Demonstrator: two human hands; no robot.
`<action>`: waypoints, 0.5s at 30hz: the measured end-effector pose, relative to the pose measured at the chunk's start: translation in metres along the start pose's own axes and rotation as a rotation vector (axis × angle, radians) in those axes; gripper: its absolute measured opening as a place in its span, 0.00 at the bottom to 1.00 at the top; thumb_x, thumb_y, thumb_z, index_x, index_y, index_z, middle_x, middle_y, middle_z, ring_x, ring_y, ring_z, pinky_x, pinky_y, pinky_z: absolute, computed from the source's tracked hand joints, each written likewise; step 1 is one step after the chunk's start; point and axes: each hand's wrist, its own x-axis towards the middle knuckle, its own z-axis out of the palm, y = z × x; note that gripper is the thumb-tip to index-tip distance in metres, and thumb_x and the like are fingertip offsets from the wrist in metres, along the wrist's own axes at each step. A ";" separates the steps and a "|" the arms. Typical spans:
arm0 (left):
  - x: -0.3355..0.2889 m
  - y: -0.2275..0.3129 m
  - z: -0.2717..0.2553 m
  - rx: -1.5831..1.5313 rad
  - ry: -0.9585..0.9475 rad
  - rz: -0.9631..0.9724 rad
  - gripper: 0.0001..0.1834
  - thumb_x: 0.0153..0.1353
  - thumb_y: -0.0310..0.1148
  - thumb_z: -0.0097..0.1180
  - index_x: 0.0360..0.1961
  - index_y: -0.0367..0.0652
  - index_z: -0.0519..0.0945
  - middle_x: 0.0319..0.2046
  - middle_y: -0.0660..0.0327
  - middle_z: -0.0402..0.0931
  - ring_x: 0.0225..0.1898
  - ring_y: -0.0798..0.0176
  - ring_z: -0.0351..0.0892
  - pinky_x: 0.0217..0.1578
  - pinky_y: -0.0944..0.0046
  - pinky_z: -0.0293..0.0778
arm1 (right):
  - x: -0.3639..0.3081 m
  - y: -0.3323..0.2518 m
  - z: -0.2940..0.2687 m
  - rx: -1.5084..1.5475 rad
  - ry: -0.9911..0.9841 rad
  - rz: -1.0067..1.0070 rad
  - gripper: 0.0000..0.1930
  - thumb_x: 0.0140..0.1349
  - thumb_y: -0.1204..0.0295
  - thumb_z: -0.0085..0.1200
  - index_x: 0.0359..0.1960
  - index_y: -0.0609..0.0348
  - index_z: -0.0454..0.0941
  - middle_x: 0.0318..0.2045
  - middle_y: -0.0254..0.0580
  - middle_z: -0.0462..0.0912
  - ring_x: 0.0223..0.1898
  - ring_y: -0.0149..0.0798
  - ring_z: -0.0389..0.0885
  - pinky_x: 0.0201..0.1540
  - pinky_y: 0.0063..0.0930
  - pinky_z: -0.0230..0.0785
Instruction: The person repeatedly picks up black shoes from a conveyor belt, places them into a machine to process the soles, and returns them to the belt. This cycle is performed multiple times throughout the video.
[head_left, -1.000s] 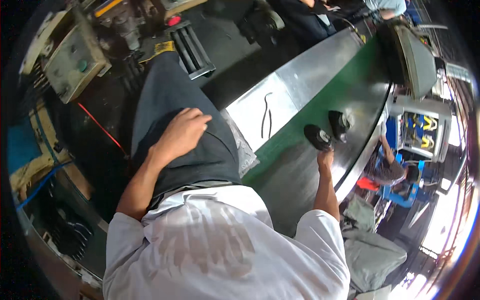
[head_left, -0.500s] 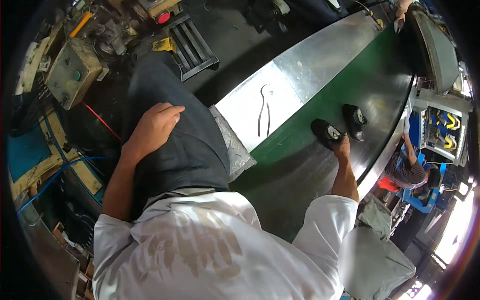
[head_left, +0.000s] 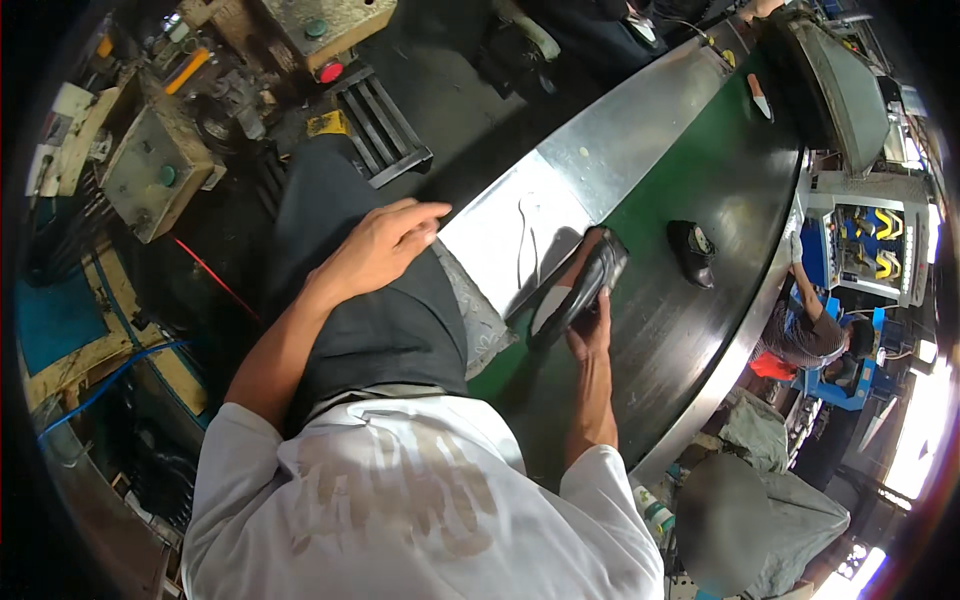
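A black shoe (head_left: 590,280) is gripped in my right hand (head_left: 592,328), lifted over the seam between the metal plate and the green belt. Its opening and brown inner side face left, toward me. My left hand (head_left: 385,245) hovers over my dark trouser leg with its fingers stretched out and nothing in them. On the bright metal plate (head_left: 480,225) lies a thin dark curved tool (head_left: 527,225), close to the shoe. A second black shoe (head_left: 692,254) rests on the green belt (head_left: 650,215) to the right.
Another shoe part (head_left: 760,98) lies at the belt's far end. A slatted metal stand (head_left: 380,125) and a grimy machine box (head_left: 155,165) are at the left. Beyond the belt's curved edge, a person (head_left: 805,330) works by a blue machine (head_left: 850,375).
My right hand has raised one shoe off the belt, bringing it left and tilting it. My left hand has moved right and its fingers have straightened. The far shoe part has come into view.
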 end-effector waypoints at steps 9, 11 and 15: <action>0.022 0.010 -0.075 -0.226 0.322 0.273 0.35 0.69 0.45 0.68 0.72 0.39 0.74 0.66 0.50 0.78 0.68 0.55 0.76 0.65 0.56 0.73 | -0.005 0.115 0.286 0.082 -0.707 0.329 0.43 0.64 0.35 0.58 0.69 0.58 0.73 0.54 0.59 0.85 0.51 0.55 0.88 0.55 0.49 0.84; -0.012 0.012 -0.098 -0.224 0.464 0.167 0.28 0.71 0.44 0.65 0.66 0.39 0.81 0.62 0.52 0.82 0.66 0.56 0.79 0.67 0.56 0.71 | -0.003 0.127 0.318 -0.100 -0.706 0.323 0.39 0.70 0.41 0.56 0.71 0.61 0.71 0.56 0.58 0.84 0.54 0.54 0.87 0.57 0.48 0.82; -0.064 -0.021 -0.106 0.046 0.750 0.088 0.18 0.75 0.35 0.59 0.60 0.37 0.85 0.52 0.52 0.85 0.56 0.55 0.83 0.58 0.59 0.76 | -0.025 0.144 0.357 -0.542 -0.688 0.122 0.34 0.78 0.51 0.53 0.74 0.64 0.66 0.62 0.57 0.81 0.59 0.51 0.84 0.62 0.44 0.79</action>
